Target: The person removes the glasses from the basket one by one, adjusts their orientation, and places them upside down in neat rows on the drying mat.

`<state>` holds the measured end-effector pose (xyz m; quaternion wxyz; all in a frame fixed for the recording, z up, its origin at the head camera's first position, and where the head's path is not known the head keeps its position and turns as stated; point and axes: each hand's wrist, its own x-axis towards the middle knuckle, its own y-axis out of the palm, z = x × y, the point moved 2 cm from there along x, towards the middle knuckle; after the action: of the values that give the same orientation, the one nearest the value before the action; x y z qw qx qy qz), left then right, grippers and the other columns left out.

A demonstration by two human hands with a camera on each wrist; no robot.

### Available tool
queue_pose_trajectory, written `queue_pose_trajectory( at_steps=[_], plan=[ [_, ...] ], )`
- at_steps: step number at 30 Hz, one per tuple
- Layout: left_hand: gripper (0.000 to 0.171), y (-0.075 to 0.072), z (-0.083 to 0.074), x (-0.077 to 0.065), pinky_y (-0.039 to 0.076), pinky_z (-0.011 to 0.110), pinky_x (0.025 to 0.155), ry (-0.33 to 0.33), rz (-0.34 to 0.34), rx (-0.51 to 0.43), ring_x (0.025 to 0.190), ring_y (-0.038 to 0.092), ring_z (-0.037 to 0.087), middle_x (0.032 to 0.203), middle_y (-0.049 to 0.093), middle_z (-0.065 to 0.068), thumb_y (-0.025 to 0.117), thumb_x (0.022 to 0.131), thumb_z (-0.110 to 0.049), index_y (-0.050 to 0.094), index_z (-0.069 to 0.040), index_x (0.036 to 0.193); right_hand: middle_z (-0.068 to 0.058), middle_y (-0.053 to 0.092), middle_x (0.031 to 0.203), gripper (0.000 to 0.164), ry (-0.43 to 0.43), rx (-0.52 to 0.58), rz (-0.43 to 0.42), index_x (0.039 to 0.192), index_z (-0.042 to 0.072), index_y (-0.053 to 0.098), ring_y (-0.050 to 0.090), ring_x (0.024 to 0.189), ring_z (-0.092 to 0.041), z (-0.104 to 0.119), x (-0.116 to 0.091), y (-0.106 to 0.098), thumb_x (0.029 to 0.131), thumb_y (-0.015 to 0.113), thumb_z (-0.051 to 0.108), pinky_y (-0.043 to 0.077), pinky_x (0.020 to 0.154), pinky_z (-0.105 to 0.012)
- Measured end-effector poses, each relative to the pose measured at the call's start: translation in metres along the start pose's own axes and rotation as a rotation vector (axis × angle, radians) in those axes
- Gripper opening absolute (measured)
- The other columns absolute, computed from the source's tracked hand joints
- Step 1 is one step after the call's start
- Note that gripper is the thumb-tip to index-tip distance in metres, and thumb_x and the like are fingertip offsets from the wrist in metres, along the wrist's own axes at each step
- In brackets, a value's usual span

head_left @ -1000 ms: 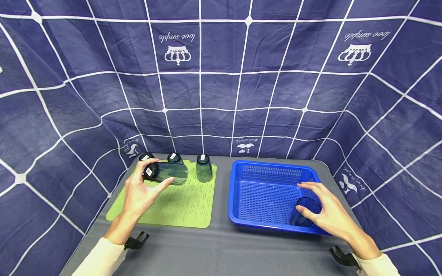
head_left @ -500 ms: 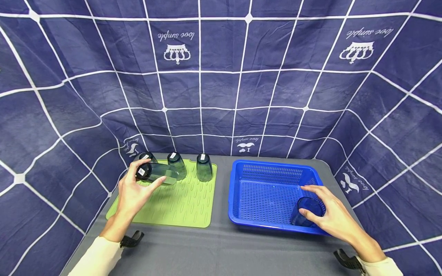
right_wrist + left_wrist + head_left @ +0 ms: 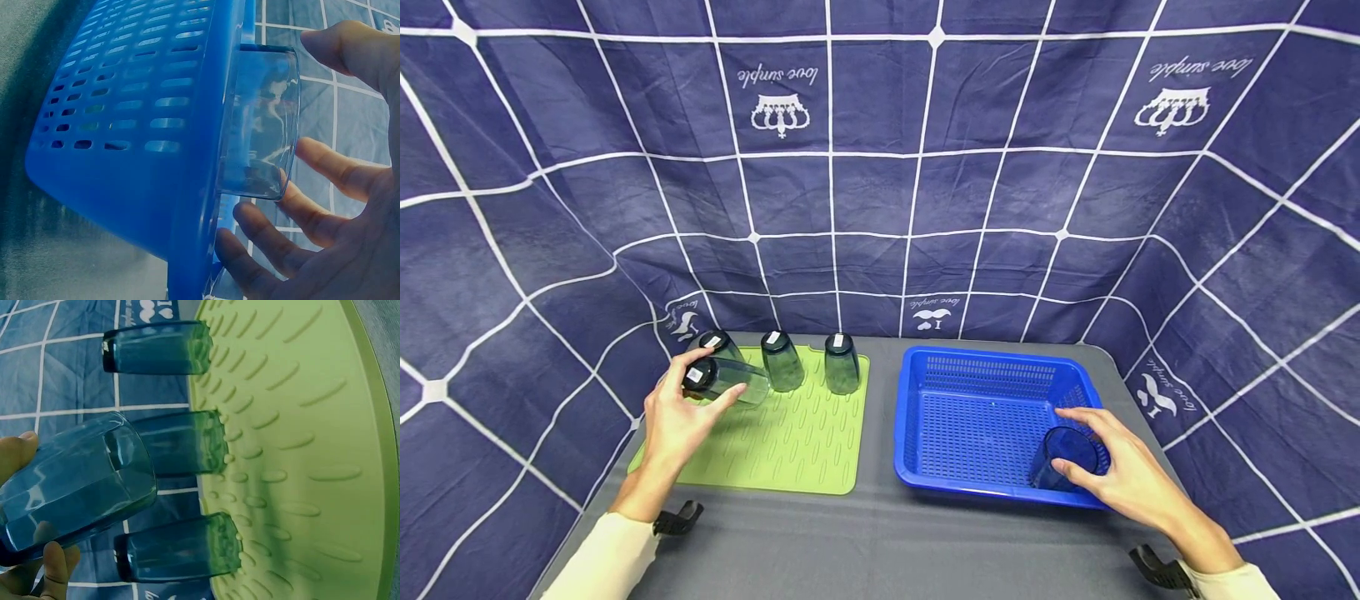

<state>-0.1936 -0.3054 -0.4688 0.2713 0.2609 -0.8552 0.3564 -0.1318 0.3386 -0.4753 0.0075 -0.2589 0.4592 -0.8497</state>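
Left hand (image 3: 673, 417): thumb and fingers clasp a tilted glass (image 3: 734, 381) near its dark base, held above the green mat (image 3: 790, 454). Along the mat's far side stand three upturned glasses: leftmost glass (image 3: 722, 344), middle glass (image 3: 783, 364), rightmost glass (image 3: 842, 367). Head view has the leftmost partly covered by the held one; left wrist view gives it nearly whole, the middle one overlapped instead. Right hand (image 3: 1120, 471): grip not closed, digits spread about the rim of a mouth-up glass (image 3: 1066, 454) in the near right corner of the blue basket (image 3: 970, 488). Right wrist view, side-on, shows that glass rising above the basket's edge; fingertip contact hard to tell.
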Motion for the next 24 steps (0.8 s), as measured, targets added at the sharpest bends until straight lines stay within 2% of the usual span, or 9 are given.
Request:
queue_pose_trajectory(
  at_steps=[3, 6, 10, 15, 19, 22, 24],
  plan=[
    [0.084, 0.000, 0.006, -0.001, 0.045, 0.038, 0.086, -0.007, -0.003, 0.020, 0.102, 0.074, 0.036, 0.139, 0.083, 0.020, 0.112, 0.074, -0.019, 0.076, -0.021, 0.150, -0.004, 0.075, 0.149, 0.076, -0.002, -0.009, 0.001, 0.153, 0.021, 0.073, 0.065, 0.125, -0.006, 0.000, 0.000, -0.001, 0.086, 0.105, 0.030, 0.042, 0.103, -0.004],
    [0.084, -0.001, 0.014, -0.002, 0.042, 0.031, 0.080, -0.005, -0.006, 0.040, 0.088, 0.063, 0.025, 0.130, 0.085, 0.019, 0.112, 0.075, -0.020, 0.076, -0.022, 0.150, -0.005, 0.075, 0.149, 0.077, -0.005, -0.011, 0.005, 0.154, 0.021, 0.072, 0.068, 0.122, -0.011, 0.000, -0.001, -0.001, 0.085, 0.105, 0.029, 0.045, 0.101, -0.006],
    [0.082, -0.002, 0.022, -0.003, 0.042, 0.024, 0.076, -0.002, -0.012, 0.051, 0.082, 0.059, 0.018, 0.126, 0.085, 0.018, 0.112, 0.075, -0.019, 0.076, -0.019, 0.149, -0.006, 0.076, 0.148, 0.078, -0.006, -0.007, 0.011, 0.155, 0.020, 0.072, 0.068, 0.122, -0.008, -0.001, -0.002, -0.001, 0.085, 0.105, 0.028, 0.047, 0.100, -0.007],
    [0.081, -0.003, 0.033, -0.004, 0.041, 0.019, 0.074, -0.022, -0.009, 0.076, 0.075, 0.061, 0.017, 0.116, 0.084, 0.015, 0.112, 0.075, -0.020, 0.077, -0.020, 0.148, -0.006, 0.077, 0.146, 0.079, -0.005, -0.002, 0.012, 0.155, 0.019, 0.071, 0.069, 0.119, -0.011, -0.002, -0.003, 0.000, 0.085, 0.106, 0.028, 0.047, 0.099, -0.006],
    [0.081, -0.003, 0.041, -0.004, 0.041, 0.018, 0.073, -0.029, -0.003, 0.092, 0.073, 0.059, 0.010, 0.113, 0.084, 0.014, 0.112, 0.075, -0.019, 0.077, -0.021, 0.148, -0.006, 0.078, 0.144, 0.079, -0.005, 0.006, 0.013, 0.155, 0.018, 0.071, 0.068, 0.120, -0.007, -0.003, -0.004, 0.001, 0.084, 0.106, 0.027, 0.044, 0.101, -0.003],
    [0.081, -0.002, 0.046, -0.005, 0.041, 0.022, 0.075, -0.016, 0.000, 0.098, 0.075, 0.057, 0.010, 0.114, 0.084, 0.016, 0.111, 0.075, -0.018, 0.077, -0.019, 0.148, -0.006, 0.078, 0.144, 0.080, -0.007, 0.012, 0.020, 0.155, 0.019, 0.071, 0.068, 0.121, -0.007, -0.003, -0.005, 0.002, 0.084, 0.106, 0.028, 0.042, 0.102, -0.002],
    [0.081, -0.002, 0.048, -0.005, 0.041, 0.028, 0.076, -0.012, 0.002, 0.107, 0.075, 0.059, 0.016, 0.109, 0.084, 0.018, 0.111, 0.075, -0.017, 0.077, -0.018, 0.149, -0.005, 0.078, 0.145, 0.080, -0.008, 0.009, 0.026, 0.156, 0.020, 0.071, 0.068, 0.121, -0.010, -0.003, -0.006, 0.002, 0.084, 0.106, 0.029, 0.041, 0.103, -0.001]
  ],
)
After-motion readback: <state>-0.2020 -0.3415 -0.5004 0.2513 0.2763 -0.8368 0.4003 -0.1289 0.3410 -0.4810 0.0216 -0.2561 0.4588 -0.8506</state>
